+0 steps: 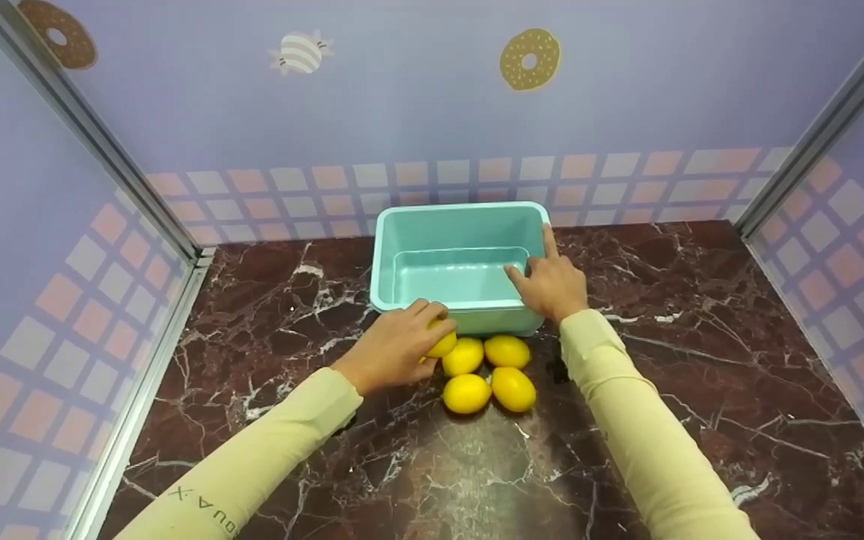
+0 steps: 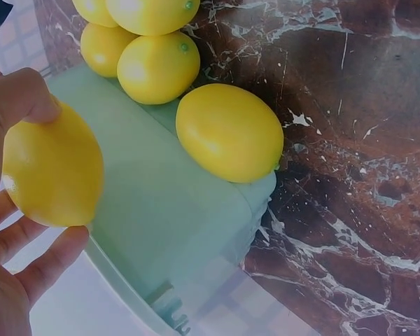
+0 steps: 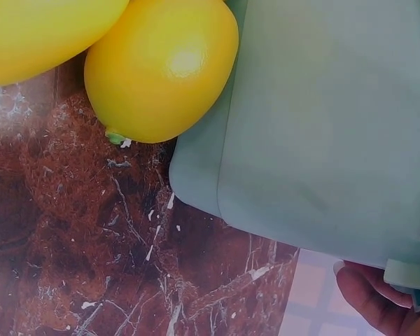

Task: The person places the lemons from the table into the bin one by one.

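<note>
My left hand holds a yellow lemon between thumb and fingers, close by the front-left corner of a light teal plastic bin. In the left wrist view another lemon lies against the bin's front wall, mostly hidden by the hand in the head view. Several more lemons cluster on the tabletop in front of the bin. On the bin's right rim my right hand grips the edge, index finger stretched along it, thumb over the inside. Fingertips curl below the rim in the right wrist view.
The dark red marble-patterned tabletop carries everything. Behind the bin stands a lilac wall with donut and candy pictures. Side panels with metal-framed edges close off the left and right.
</note>
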### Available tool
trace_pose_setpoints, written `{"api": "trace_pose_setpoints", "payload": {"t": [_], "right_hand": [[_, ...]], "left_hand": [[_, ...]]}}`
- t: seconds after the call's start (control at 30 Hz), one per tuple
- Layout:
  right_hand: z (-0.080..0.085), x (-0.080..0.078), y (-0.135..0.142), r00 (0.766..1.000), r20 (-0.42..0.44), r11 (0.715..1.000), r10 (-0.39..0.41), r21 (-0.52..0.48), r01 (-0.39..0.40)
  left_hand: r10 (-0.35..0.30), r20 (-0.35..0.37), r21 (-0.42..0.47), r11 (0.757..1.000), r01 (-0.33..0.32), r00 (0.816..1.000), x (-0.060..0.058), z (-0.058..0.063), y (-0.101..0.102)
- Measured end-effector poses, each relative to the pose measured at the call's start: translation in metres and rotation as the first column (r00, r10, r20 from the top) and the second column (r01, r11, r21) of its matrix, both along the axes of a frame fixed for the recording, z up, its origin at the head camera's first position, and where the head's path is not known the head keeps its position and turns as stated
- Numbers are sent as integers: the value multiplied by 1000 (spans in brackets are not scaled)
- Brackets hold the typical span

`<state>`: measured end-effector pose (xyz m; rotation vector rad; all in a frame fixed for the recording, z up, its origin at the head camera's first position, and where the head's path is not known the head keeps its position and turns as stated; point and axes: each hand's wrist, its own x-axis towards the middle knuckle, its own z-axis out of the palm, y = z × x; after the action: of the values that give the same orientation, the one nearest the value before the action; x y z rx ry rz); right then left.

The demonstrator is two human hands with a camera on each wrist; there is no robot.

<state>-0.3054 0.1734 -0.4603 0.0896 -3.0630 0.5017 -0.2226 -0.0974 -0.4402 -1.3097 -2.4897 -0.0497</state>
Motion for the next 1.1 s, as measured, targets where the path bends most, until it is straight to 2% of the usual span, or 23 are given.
{"api": "trace_pose_setpoints", "payload": {"t": [0.4, 0.77, 1.1], "right_hand": [[0, 0, 1, 1000, -2, 1000, 0, -20, -1], [0, 0, 1, 1000, -8, 1000, -3, -20, 3], [0, -1, 1, 1000, -3, 1000, 1, -21, -1]], "left_hand": [[19, 9, -18, 1000, -19, 1000, -5, 7, 0], [22, -14, -37, 999, -22, 1000, -7, 12, 1], [6, 0, -11, 1000, -6, 1000, -9, 15, 0]]}}
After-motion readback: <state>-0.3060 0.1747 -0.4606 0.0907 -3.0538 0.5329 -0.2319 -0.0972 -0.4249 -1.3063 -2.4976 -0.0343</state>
